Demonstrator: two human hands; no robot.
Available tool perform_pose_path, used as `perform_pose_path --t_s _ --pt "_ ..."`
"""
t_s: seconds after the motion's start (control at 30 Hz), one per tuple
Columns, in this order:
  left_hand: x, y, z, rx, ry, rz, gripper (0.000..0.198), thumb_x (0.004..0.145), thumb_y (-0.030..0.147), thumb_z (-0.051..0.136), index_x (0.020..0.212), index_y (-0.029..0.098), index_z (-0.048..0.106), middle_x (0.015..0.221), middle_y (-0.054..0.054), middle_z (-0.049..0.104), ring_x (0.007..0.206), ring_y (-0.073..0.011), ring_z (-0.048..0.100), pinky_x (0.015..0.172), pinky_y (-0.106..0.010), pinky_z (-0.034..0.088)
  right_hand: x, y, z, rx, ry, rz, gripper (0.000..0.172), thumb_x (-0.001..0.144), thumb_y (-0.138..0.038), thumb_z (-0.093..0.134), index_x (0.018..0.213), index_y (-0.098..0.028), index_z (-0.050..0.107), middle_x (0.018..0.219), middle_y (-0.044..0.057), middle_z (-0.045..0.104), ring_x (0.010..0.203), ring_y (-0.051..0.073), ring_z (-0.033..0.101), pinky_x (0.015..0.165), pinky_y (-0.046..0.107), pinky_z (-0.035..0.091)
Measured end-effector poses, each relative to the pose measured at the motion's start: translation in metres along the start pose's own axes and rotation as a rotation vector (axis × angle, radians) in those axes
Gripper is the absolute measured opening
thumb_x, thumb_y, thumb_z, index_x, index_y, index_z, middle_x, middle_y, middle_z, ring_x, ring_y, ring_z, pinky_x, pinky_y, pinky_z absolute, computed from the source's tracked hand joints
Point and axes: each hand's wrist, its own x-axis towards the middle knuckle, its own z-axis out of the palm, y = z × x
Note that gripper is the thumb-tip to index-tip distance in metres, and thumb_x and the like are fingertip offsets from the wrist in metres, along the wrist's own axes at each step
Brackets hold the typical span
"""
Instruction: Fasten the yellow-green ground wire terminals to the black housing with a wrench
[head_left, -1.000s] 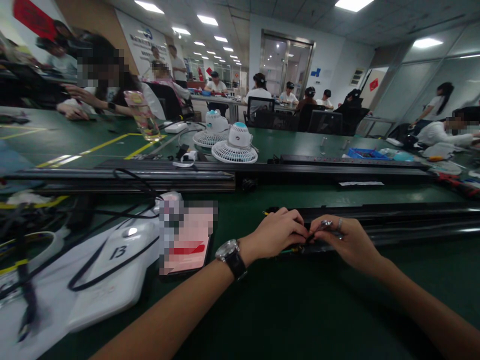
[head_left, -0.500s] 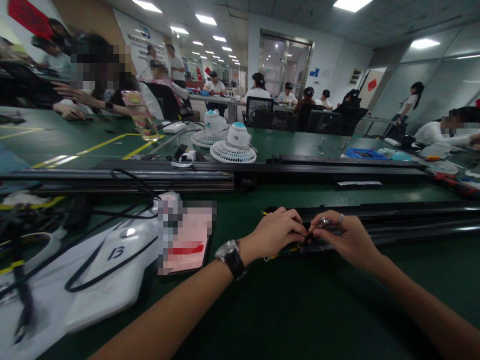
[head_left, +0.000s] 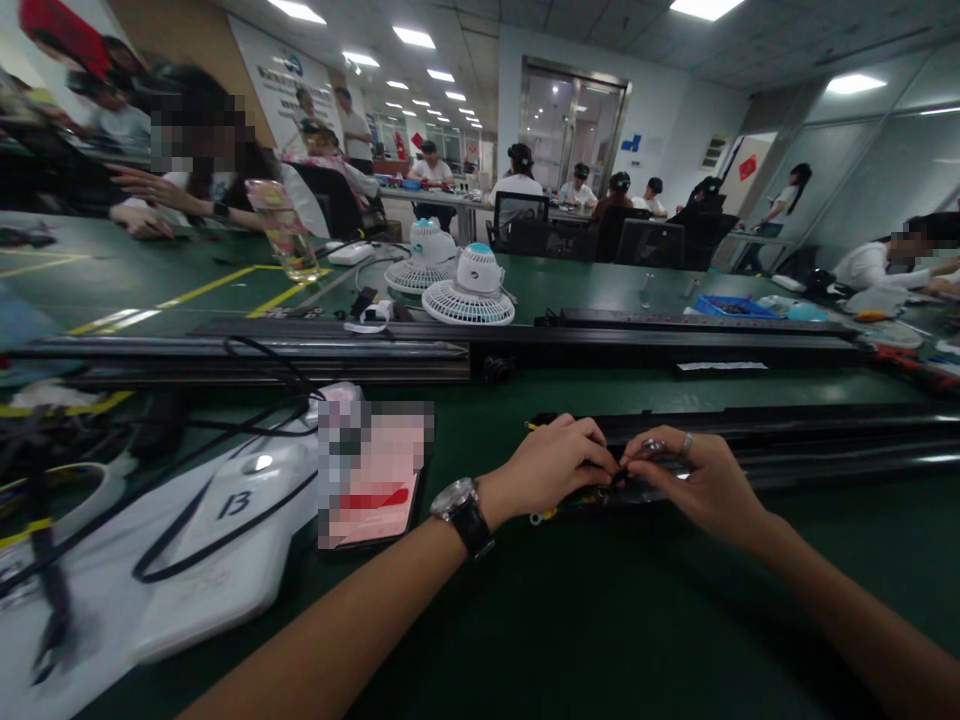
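Observation:
At the near end of a long black metal profile [head_left: 840, 465], my left hand [head_left: 555, 465] and my right hand [head_left: 694, 480] meet fingertip to fingertip. Both are closed in a pinch on a small black part [head_left: 619, 476], mostly hidden by the fingers. A yellow wire end with a ring terminal [head_left: 537, 518] sticks out below my left hand, and another yellow wire tip [head_left: 531, 427] shows above it. My left wrist wears a watch [head_left: 457, 505]; rings are on my right fingers.
Left of my hands lie a phone [head_left: 381, 475], a white power bank marked 13 [head_left: 232, 530] and black cables [head_left: 150, 560]. More black profiles [head_left: 675, 345] cross the table behind. Two white fans [head_left: 472, 290], a drink cup [head_left: 281, 235] and a blue tray [head_left: 735, 307] stand beyond.
My hands stay together at the profile's end; the right fingers shift very slightly. In the background at right, a standing person has moved left.

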Motion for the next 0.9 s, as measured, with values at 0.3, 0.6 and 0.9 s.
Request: perform_pose_path --t_s 0.3,0.6,0.9 --pt "0.0003 0.0003 -0.0028 0.002 -0.016 0.004 0.015 0.097 0.033 0.062 0.106 0.032 0.074 0.119 -0.001 0.059 0.105 -0.022 0.051 0.081 -0.03 0.042 -0.0012 -0.0037 -0.0021 -0.001 -0.012 -0.019 0.013 0.092 -0.018 0.068 0.103 -0.024 0.07 0.093 0.0 0.075 0.082 0.017 0.071 0.072 0.029 0.055" --pt "-0.0001 -0.0008 -0.0012 0.002 -0.013 0.0 0.015 0.096 0.032 0.063 0.108 0.033 0.073 0.119 0.0 0.059 0.104 -0.0215 0.051 0.08 -0.03 0.041 -0.0007 -0.0037 -0.0028 0.023 -0.024 -0.016 0.01 0.093 -0.018 0.067 0.101 -0.024 0.071 0.093 0.0 0.075 0.083 0.017 0.07 0.074 0.029 0.053" --pt "0.0024 -0.0012 -0.002 -0.012 -0.019 0.005 0.014 0.095 0.033 0.065 0.106 0.033 0.073 0.115 0.001 0.06 0.103 -0.0203 0.052 0.081 -0.029 0.041 0.0022 0.003 -0.0037 0.076 -0.064 0.004 0.01 0.095 -0.022 0.064 0.099 -0.025 0.073 0.092 0.0 0.076 0.083 0.019 0.071 0.076 0.031 0.053"
